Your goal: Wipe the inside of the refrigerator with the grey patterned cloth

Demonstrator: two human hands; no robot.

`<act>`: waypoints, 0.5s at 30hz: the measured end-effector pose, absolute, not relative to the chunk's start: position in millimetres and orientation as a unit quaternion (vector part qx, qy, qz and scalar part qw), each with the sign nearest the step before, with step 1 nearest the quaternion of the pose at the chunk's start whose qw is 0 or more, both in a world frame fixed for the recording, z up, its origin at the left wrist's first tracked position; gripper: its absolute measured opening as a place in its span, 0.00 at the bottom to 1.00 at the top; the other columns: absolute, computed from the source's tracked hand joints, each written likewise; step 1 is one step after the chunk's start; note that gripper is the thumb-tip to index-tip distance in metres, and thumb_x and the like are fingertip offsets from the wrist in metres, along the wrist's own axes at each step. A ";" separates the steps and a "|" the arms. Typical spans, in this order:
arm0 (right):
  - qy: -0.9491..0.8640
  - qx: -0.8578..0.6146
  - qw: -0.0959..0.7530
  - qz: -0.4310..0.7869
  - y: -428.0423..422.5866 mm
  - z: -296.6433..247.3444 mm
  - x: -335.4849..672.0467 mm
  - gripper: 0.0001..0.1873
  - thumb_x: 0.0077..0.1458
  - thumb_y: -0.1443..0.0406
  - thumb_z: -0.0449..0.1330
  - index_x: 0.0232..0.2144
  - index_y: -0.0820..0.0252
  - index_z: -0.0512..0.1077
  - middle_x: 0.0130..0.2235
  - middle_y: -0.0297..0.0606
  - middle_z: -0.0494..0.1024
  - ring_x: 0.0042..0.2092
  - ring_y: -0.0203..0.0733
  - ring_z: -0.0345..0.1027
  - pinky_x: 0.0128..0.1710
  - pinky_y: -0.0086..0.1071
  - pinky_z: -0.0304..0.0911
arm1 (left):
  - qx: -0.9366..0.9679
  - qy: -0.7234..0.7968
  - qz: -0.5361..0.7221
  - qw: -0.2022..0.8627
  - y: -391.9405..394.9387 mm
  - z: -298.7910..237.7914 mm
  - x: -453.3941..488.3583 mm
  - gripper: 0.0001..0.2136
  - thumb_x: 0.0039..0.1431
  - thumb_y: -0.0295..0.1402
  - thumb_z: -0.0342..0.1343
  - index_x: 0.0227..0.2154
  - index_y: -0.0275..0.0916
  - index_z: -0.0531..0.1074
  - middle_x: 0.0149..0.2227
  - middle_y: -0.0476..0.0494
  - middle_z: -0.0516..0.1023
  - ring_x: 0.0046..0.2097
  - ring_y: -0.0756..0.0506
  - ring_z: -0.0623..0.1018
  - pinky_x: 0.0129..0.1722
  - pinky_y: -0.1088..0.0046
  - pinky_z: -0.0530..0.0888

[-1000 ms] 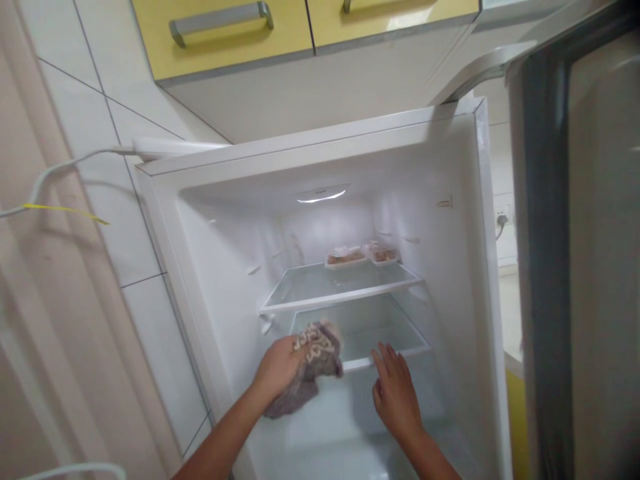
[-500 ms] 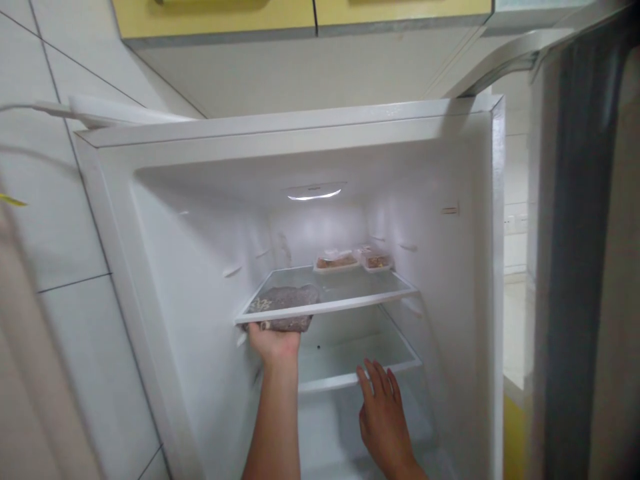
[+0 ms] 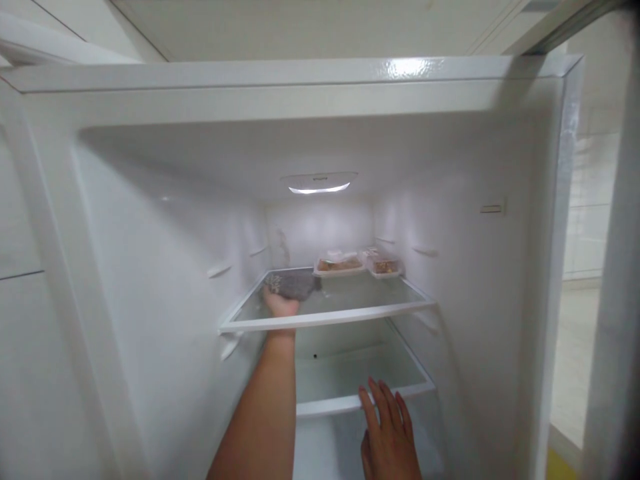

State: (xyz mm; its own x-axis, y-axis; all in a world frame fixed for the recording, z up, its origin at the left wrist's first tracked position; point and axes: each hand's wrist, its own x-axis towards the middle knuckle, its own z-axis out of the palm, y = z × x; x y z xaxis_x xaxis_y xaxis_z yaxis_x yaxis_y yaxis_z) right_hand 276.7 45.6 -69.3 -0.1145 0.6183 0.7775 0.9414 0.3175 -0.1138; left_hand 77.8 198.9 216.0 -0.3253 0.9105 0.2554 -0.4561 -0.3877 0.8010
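Note:
My left hand is under the upper glass shelf of a fridge, seen through the glass. It grips a dark grey-brown package with a pale patterned patch at its left end, and part of the fingers is hidden by it. The package is toward the back left, between the upper shelf and the lower glass shelf. My right hand has its fingers spread at the front edge of the lower shelf; whether the tips touch it I cannot tell.
Two plastic-wrapped trays of brownish food, a left tray and a right tray, sit at the back of the upper shelf. A lit lamp is in the fridge ceiling. The open fridge door stands at the right.
My left hand has pushed the package deeper under the upper shelf, toward the back. The view has moved closer to the fridge. My right hand stays by the lower shelf's front edge.

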 end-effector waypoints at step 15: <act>-0.698 -0.496 0.514 0.049 22.0 -22.5 251.3 0.21 0.66 0.58 0.53 0.57 0.52 0.74 0.60 0.46 0.77 0.62 0.56 0.69 0.64 0.57 0.64 | 0.399 0.285 0.727 0.480 -11.2 154.5 114.5 0.33 0.62 0.57 0.31 0.54 0.51 0.74 0.51 0.42 0.82 0.61 0.36 0.75 0.56 0.46 0.75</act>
